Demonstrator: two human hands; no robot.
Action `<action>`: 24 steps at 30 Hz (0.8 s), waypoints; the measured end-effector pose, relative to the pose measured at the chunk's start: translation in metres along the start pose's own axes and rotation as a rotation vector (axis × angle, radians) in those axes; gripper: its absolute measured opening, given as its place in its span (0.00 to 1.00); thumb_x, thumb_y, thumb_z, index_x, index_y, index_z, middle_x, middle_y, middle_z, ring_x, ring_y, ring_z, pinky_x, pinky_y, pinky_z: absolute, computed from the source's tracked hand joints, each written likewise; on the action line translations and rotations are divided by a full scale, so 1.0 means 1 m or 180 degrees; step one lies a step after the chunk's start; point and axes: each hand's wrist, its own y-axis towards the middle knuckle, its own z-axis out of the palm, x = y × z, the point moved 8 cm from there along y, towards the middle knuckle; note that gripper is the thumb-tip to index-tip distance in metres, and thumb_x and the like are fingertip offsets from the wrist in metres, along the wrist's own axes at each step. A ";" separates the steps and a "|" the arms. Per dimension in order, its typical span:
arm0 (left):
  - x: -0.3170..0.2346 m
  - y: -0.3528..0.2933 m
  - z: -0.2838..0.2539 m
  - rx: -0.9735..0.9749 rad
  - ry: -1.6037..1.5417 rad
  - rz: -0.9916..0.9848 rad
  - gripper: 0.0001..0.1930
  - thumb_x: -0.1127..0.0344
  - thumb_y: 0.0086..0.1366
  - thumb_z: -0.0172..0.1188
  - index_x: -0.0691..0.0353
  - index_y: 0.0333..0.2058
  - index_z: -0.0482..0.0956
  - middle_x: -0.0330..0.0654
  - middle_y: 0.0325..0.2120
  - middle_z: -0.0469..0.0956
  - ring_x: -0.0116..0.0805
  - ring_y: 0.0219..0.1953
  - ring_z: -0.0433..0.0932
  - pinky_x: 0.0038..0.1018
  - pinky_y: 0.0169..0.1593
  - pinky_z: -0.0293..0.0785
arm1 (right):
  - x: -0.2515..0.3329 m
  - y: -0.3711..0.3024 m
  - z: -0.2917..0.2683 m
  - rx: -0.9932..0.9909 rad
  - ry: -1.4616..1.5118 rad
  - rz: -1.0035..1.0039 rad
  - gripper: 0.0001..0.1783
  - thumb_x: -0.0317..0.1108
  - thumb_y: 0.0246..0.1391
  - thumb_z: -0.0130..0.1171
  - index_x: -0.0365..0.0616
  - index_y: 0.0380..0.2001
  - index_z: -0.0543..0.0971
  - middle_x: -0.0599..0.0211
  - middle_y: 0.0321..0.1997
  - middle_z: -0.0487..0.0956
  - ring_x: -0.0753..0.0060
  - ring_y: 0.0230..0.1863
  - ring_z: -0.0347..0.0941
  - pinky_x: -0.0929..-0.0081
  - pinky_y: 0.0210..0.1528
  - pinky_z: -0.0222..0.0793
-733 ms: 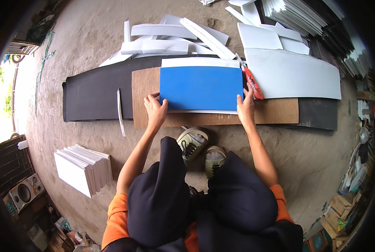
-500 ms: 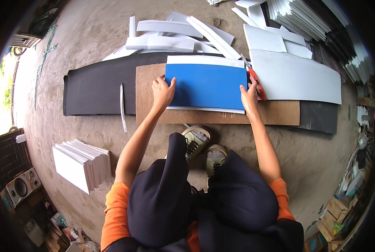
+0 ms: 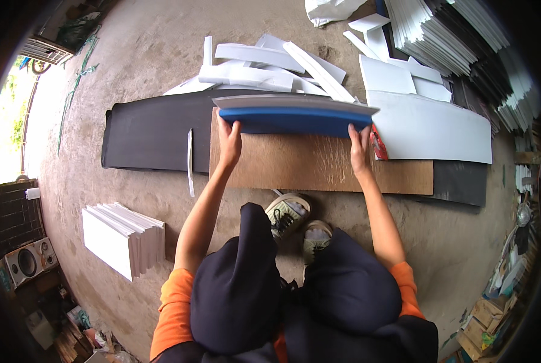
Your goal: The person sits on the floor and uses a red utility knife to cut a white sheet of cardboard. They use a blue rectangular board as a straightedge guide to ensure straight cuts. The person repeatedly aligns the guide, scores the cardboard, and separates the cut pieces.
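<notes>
A blue sheet (image 3: 294,121) is tipped up steeply above the brown wooden board (image 3: 294,163), with a pale grey-white sheet (image 3: 294,101) along its far side. My left hand (image 3: 229,140) is closed on the left end of the blue sheet, thumb on the near face. At the right end my right hand (image 3: 360,148) grips it in the same way. A red-handled cutting tool (image 3: 378,145) lies just right of my right hand, partly on a large white sheet (image 3: 434,124); its exact kind is hard to make out.
Black sheets (image 3: 155,130) extend under the board's left side. A thin white strip (image 3: 190,163) lies across them. White offcuts (image 3: 252,74) are heaped beyond. A stack of white panels (image 3: 122,242) stands on the floor at left. More stacked sheets (image 3: 428,36) fill the far right.
Both hands have tilted the blue sheet from lying flat to nearly on edge, baring the board beneath. The view has shifted slightly.
</notes>
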 end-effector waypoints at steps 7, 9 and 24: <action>0.016 -0.005 0.000 0.0081 0.0488 0.0082 0.33 0.76 0.57 0.43 0.66 0.60 0.40 0.49 0.54 0.55 0.37 0.57 0.54 0.26 0.60 0.45 | -0.021 -0.002 0.004 -0.0124 -0.0163 0.0090 0.24 0.39 0.54 0.49 0.32 0.45 0.57 0.58 0.46 0.62 0.67 0.49 0.54 0.73 0.55 0.48; 0.017 -0.006 0.002 0.0037 0.0746 0.0222 0.33 0.76 0.57 0.43 0.66 0.60 0.39 0.50 0.54 0.54 0.38 0.57 0.54 0.27 0.60 0.45 | -0.018 -0.002 0.006 -0.0260 -0.0144 -0.0001 0.25 0.39 0.54 0.48 0.31 0.46 0.57 0.57 0.47 0.62 0.66 0.50 0.54 0.72 0.55 0.48; -0.219 0.008 0.060 0.0679 0.3479 0.2158 0.25 0.71 0.46 0.59 0.68 0.43 0.61 0.53 0.36 0.65 0.47 0.40 0.65 0.39 0.46 0.60 | 0.024 -0.008 -0.001 -0.0144 -0.0321 0.0163 0.36 0.37 0.55 0.47 0.44 0.62 0.44 0.53 0.59 0.54 0.61 0.59 0.53 0.67 0.60 0.49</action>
